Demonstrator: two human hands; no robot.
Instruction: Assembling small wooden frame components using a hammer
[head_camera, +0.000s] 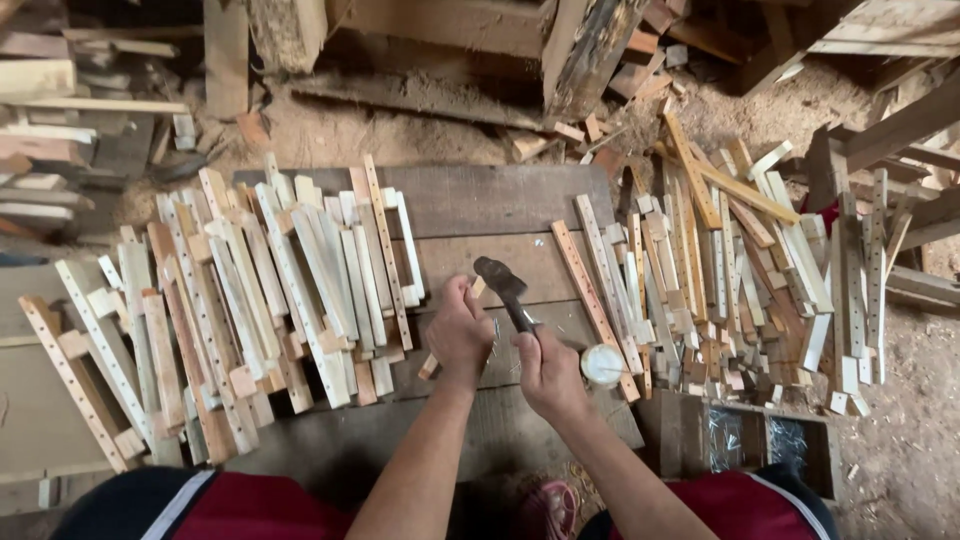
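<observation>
**Hammer and wooden slat at the plank bench**

We record our right hand (548, 372) with fingers wrapped around the handle of a dark-headed hammer (503, 283), its head raised over the plank bench (500, 205). Our left hand (458, 333) has fingers pinched closed on a small wooden slat (430, 365) lying on the bench. Left: a stack of drilled slats (250, 300). Right: a looser slat heap (720, 270), with a small white round tub (602, 365) just beside the right hand.
</observation>
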